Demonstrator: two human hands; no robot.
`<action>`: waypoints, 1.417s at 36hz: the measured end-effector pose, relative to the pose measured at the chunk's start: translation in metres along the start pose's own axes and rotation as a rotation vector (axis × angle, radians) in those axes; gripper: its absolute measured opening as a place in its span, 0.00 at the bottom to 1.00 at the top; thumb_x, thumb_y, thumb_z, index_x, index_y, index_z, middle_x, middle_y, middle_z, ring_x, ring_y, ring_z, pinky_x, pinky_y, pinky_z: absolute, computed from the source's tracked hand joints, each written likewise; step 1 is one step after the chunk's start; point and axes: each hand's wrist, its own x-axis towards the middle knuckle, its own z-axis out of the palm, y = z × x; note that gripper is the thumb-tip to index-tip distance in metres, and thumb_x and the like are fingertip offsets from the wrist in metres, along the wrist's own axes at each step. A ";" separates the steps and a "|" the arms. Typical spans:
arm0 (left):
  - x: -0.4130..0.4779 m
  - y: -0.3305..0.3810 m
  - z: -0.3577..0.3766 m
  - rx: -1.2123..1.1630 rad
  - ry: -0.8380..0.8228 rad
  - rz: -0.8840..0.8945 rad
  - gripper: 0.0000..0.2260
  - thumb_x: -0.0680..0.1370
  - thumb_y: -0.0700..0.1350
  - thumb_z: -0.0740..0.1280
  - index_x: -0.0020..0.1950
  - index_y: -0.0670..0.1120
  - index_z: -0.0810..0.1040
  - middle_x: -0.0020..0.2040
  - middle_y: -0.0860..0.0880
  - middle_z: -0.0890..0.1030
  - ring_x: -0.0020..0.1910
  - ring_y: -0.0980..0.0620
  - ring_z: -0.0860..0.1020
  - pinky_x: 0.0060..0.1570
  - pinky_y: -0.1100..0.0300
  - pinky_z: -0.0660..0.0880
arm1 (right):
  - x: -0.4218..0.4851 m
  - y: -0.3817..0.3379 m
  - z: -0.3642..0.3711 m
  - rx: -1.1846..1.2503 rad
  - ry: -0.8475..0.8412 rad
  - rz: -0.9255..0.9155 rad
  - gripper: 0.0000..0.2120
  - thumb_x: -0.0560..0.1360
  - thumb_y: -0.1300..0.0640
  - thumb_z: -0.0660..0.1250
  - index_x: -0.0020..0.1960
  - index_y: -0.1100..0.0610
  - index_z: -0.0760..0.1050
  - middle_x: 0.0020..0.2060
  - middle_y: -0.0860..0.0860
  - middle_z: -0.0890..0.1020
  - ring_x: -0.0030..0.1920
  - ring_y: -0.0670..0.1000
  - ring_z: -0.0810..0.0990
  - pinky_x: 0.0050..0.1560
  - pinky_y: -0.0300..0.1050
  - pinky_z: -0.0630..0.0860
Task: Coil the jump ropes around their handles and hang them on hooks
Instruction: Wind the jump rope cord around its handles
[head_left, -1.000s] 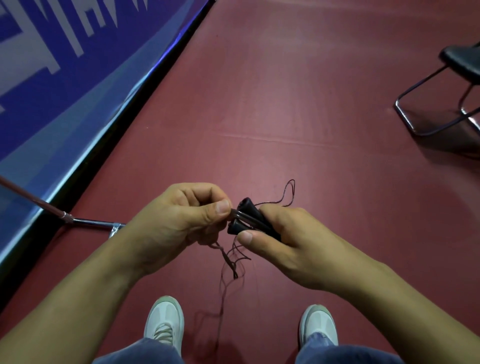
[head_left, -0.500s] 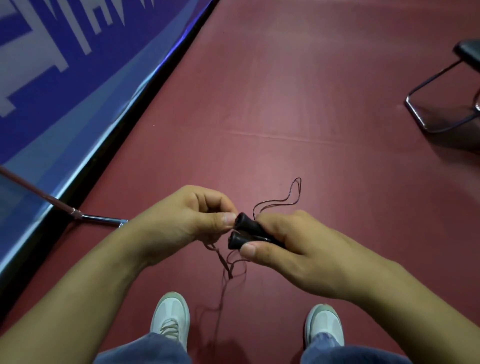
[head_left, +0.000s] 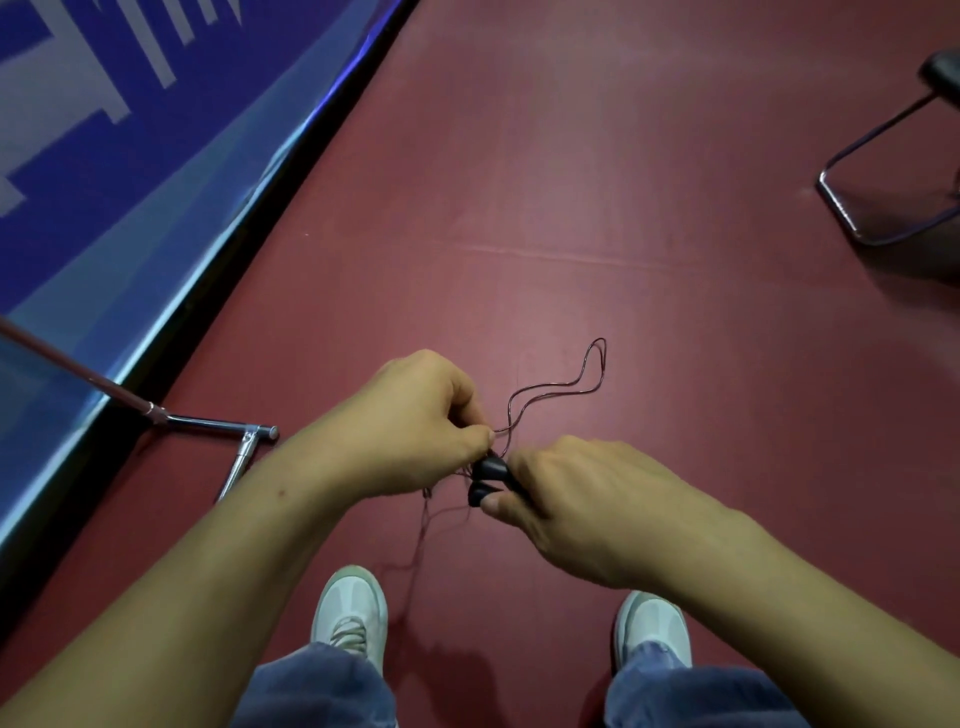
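My right hand (head_left: 576, 499) grips two black jump-rope handles (head_left: 487, 479) side by side; only their rounded ends show past my thumb and fingers. My left hand (head_left: 415, 421) pinches the thin dark red rope (head_left: 550, 387) just above those ends. A loop of the rope sticks up and to the right beyond both hands. More strands hang down below the hands toward the floor between my shoes. No hook is in view.
I stand on a dark red sports floor (head_left: 571, 208). A blue banner barrier (head_left: 104, 171) runs along the left, with its metal foot (head_left: 234, 441) on the floor near my left arm. A black chair with a metal frame (head_left: 878, 208) stands at far right.
My left hand has lifted from beside the handle ends to above them, carrying the rope up over the handles. The loop beyond the hands has grown taller. The right hand holds the handles as before.
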 end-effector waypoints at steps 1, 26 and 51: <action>0.001 0.000 0.001 -0.007 0.013 -0.019 0.08 0.75 0.47 0.71 0.36 0.50 0.84 0.32 0.51 0.83 0.35 0.51 0.81 0.36 0.58 0.78 | 0.000 0.000 0.000 -0.006 0.010 0.008 0.19 0.83 0.37 0.54 0.42 0.50 0.63 0.34 0.46 0.65 0.30 0.47 0.63 0.29 0.44 0.57; 0.010 0.001 0.012 0.257 -0.379 0.029 0.05 0.78 0.40 0.68 0.43 0.46 0.80 0.34 0.52 0.84 0.38 0.51 0.82 0.46 0.50 0.81 | -0.007 0.001 0.014 -0.066 -0.104 -0.054 0.17 0.83 0.38 0.56 0.44 0.49 0.62 0.33 0.46 0.64 0.31 0.52 0.64 0.36 0.49 0.62; -0.005 0.034 0.014 -0.964 -0.168 -0.196 0.08 0.82 0.38 0.65 0.44 0.41 0.70 0.32 0.42 0.77 0.24 0.52 0.68 0.29 0.56 0.74 | 0.006 0.034 -0.012 0.452 0.311 0.196 0.22 0.82 0.42 0.59 0.36 0.54 0.67 0.28 0.49 0.72 0.29 0.52 0.68 0.31 0.50 0.66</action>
